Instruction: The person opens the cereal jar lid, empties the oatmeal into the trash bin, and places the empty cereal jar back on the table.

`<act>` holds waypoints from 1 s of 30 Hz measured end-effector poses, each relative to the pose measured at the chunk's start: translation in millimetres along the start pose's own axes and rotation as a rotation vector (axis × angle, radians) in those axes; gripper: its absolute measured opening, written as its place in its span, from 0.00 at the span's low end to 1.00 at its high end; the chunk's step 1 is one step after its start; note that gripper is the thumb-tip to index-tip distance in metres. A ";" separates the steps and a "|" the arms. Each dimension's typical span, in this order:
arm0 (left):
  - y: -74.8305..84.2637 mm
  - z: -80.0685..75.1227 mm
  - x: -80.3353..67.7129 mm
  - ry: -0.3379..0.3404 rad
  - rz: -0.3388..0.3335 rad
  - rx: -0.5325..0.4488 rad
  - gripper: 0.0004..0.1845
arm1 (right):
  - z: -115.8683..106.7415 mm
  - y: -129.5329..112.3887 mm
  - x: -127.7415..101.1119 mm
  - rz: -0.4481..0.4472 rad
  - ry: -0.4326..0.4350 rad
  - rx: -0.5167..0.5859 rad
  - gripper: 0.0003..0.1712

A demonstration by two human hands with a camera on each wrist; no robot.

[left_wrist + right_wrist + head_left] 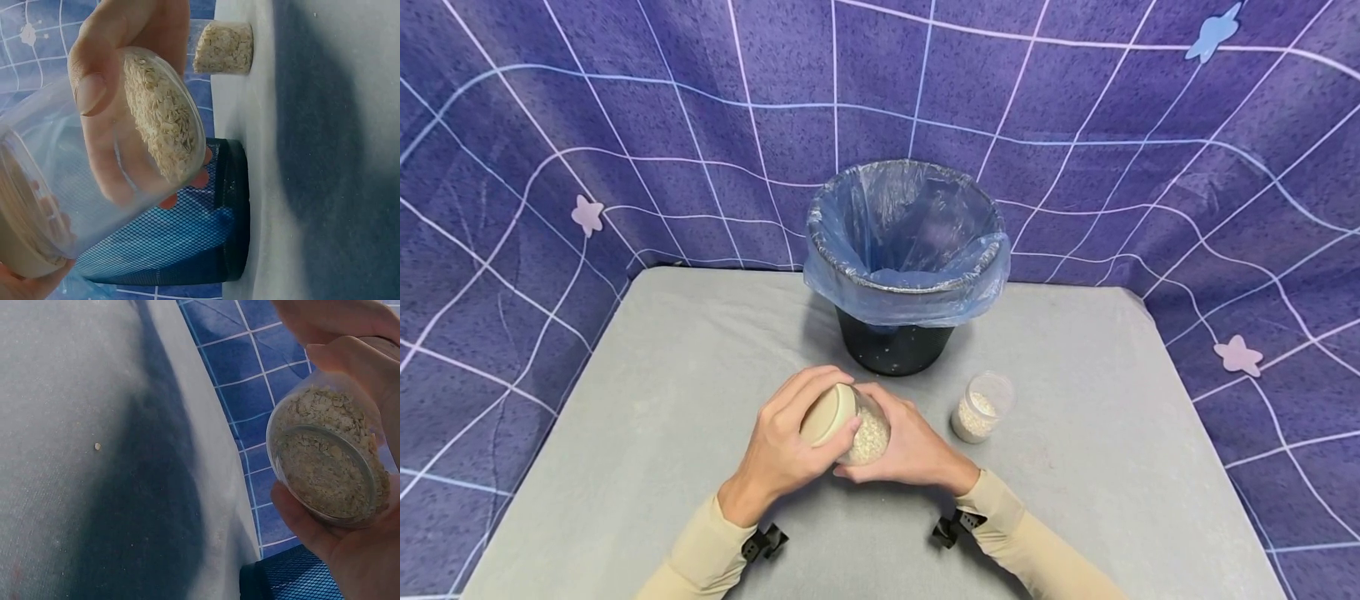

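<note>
Both of my hands are on a clear jar [871, 435] partly filled with pale oat flakes [159, 115], held tilted above the table. My left hand [786, 429] grips its cream lid [826, 414], fingers over the far side and thumb along the near edge. Lower down, my right hand [917, 442] wraps round the clear body near the base, thumb and fingers on opposite sides. The lid sits on the jar's mouth. In the right wrist view the jar's round bottom [325, 469] faces the camera with flakes behind it.
To the right of my hands stands a small clear container [979, 410] holding more flakes. Behind them is a black mesh bin [891, 343] lined with a blue bag [917, 307]. A single crumb [97, 447] lies on the grey tablecloth [685, 358]; purple grid curtains [700, 192] surround the table.
</note>
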State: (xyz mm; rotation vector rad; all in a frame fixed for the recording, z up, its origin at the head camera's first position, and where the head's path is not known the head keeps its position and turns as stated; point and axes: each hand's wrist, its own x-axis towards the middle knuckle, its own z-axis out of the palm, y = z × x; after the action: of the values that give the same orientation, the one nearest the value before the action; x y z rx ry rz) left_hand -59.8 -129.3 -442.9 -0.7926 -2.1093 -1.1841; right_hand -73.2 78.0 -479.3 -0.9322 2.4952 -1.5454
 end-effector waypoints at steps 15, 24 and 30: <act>0.7 -12.0 3.3 0.035 -0.146 -0.037 0.23 | 0.2 4.8 -2.7 0.016 0.010 0.012 0.54; -15.1 -31.7 3.9 0.125 -0.193 0.026 0.20 | -0.3 8.2 -6.5 0.046 0.028 0.013 0.54; -31.4 -35.3 -8.9 0.083 -0.206 0.064 0.21 | -1.9 11.1 -8.6 0.068 0.048 0.030 0.52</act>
State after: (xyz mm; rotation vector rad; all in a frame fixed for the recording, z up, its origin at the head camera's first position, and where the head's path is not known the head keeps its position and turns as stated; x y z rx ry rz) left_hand -69.9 -175.7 -450.7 -0.4980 -2.1884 -1.2257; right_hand -71.9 87.4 -489.8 -0.8064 2.4999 -1.5988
